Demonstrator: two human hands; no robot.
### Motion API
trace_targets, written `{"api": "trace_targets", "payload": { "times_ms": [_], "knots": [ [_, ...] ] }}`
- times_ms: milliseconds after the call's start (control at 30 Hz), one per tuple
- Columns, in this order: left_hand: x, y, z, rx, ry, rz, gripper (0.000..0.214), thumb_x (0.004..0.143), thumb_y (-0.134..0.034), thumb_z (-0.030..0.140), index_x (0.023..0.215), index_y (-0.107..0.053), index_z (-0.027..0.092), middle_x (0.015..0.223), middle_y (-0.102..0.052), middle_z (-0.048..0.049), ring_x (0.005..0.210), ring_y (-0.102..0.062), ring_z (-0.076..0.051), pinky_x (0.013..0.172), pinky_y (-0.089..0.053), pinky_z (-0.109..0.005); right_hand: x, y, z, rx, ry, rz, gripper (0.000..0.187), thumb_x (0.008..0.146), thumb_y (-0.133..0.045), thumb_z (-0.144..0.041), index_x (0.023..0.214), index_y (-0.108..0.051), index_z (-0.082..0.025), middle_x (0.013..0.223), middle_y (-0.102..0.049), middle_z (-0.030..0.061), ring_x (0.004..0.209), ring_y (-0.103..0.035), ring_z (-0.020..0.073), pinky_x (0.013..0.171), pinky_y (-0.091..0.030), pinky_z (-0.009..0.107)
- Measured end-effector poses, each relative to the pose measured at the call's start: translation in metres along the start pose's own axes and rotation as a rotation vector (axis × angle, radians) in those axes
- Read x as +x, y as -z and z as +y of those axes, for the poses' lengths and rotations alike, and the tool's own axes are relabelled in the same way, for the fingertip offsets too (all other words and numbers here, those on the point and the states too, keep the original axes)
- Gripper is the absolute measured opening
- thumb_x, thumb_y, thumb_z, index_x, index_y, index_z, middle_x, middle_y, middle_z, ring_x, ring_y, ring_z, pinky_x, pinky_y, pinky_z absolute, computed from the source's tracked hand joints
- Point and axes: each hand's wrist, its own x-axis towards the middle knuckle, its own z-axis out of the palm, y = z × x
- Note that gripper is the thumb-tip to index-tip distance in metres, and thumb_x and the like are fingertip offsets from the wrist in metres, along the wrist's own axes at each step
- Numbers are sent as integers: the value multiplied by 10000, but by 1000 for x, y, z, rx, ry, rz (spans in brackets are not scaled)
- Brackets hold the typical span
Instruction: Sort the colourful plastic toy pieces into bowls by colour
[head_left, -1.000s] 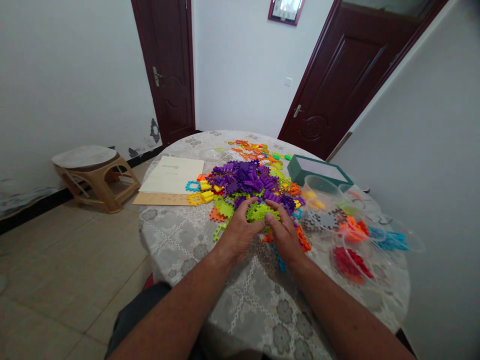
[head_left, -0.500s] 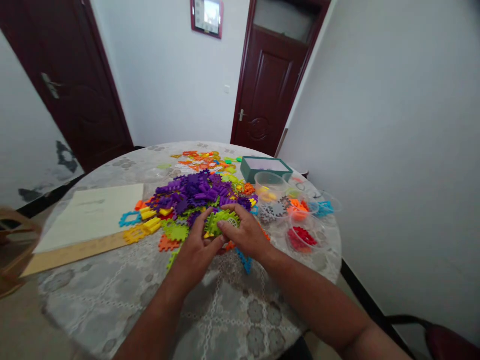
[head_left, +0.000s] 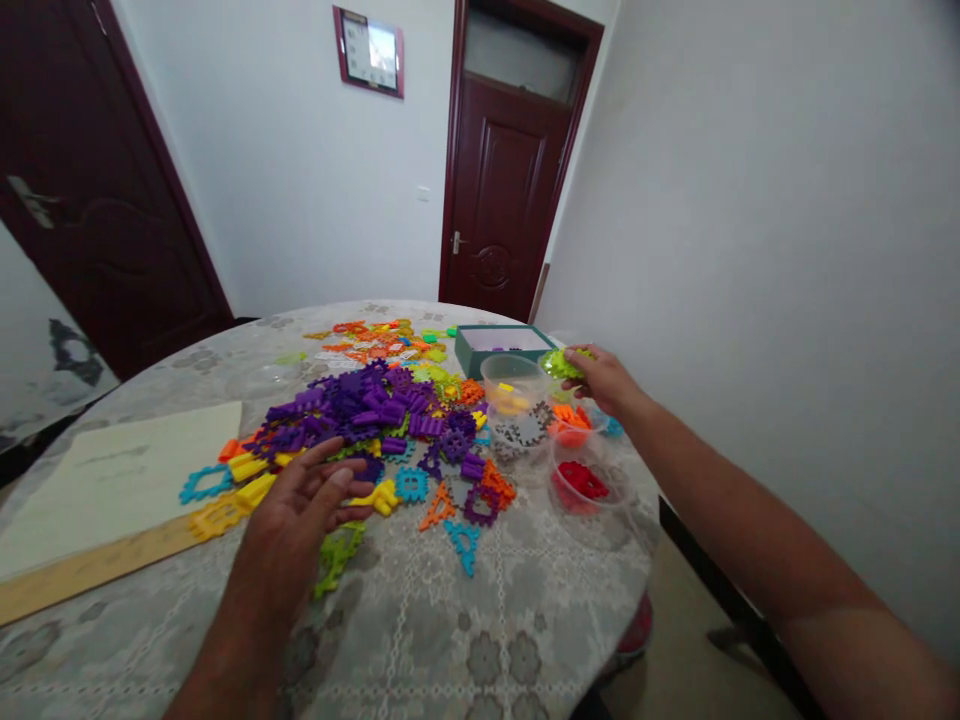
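My right hand point(head_left: 604, 380) is closed on lime-green gear-edged plastic pieces point(head_left: 564, 364), held over the clear tubs at the table's right. Below it are a tub of orange pieces point(head_left: 571, 420) and a tub of red pieces point(head_left: 586, 480). My left hand point(head_left: 311, 490) is open, fingers spread, at the near edge of a heap of purple pieces point(head_left: 360, 405). Close to its fingertips lie a yellow piece point(head_left: 385, 497) and a blue square piece point(head_left: 411, 485). A green piece point(head_left: 339, 558) is partly behind that hand.
A clear tub with yellow pieces point(head_left: 514, 385) stands before a dark green box point(head_left: 472, 358). Orange and green pieces point(head_left: 382, 340) are scattered at the back. A pale sheet point(head_left: 142, 460) and a tan strip point(head_left: 105, 565) lie left on the patterned tablecloth point(head_left: 420, 640).
My right hand has carried the green pieces from the middle out to the tubs at the right. My left hand has let go of them and moved left, opening. The view has shifted.
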Motion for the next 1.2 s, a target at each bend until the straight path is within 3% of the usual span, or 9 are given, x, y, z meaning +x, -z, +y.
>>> {"api": "trace_targets", "payload": {
  "times_ms": [100,233,433,633,800,967,1033,1100,1200],
  "knots": [
    [9,5,-3,29,-25,80,687,779,-802,529,1355,-594,217,1114,-756,-79,892,-765,-245,715,-671,-373,49,22,11,-89,-53,147,371,902,-750,-318,1210,-627,-152,902,-771,114,503,-659,118,420,-454,169],
    [17,8,-6,48,-24,146,601,800,-797,516,1315,-626,256,1090,-763,-59,899,-760,-244,705,-664,-358,81,32,28,-133,-126,227,450,839,-806,-277,1217,-625,-114,829,-747,111,486,-632,131,431,-503,213],
    [17,9,-3,42,-16,199,574,736,-845,528,1228,-668,293,1039,-791,-19,871,-757,-248,691,-651,-363,91,35,36,-114,-148,277,586,789,-820,-241,1325,-611,-131,955,-735,121,608,-663,155,496,-587,280],
    [12,16,6,100,-39,232,550,769,-816,535,1227,-679,264,1044,-790,-26,858,-752,-231,676,-651,-346,79,39,25,-62,-77,296,480,821,-732,-158,1286,-623,-108,1026,-716,147,717,-689,152,598,-605,261],
    [5,28,13,325,-148,243,459,868,-720,491,1224,-688,203,1001,-774,-35,844,-750,-210,699,-650,-330,24,25,7,-12,75,158,283,868,-660,-166,1151,-674,-156,1108,-730,133,838,-716,169,679,-615,265],
    [4,47,13,753,-262,257,427,899,-631,531,1181,-714,221,1008,-776,-66,911,-742,-248,801,-605,-354,-104,-17,3,-382,430,-303,275,923,-682,-313,1180,-752,-244,1027,-755,90,834,-710,230,797,-603,403],
    [4,56,12,917,-299,210,457,899,-613,559,1189,-709,220,1023,-771,-76,924,-736,-259,882,-578,-380,-152,-39,14,-504,537,-442,395,941,-670,-358,1331,-696,-301,1281,-713,103,957,-712,263,878,-587,449],
    [2,66,10,1031,-278,129,539,900,-592,603,1246,-688,201,1065,-763,-97,929,-730,-273,912,-561,-402,-184,-61,30,-698,526,-484,520,951,-656,-407,1459,-610,-303,1524,-570,141,1140,-684,334,932,-564,495],
    [-5,80,7,1162,-176,0,670,877,-596,678,1328,-651,186,1265,-720,-143,1095,-701,-318,976,-539,-422,-197,-85,52,-986,380,-462,683,953,-643,-486,1573,-481,-249,1644,-404,216,1229,-650,408,924,-547,521]
  ]
}}
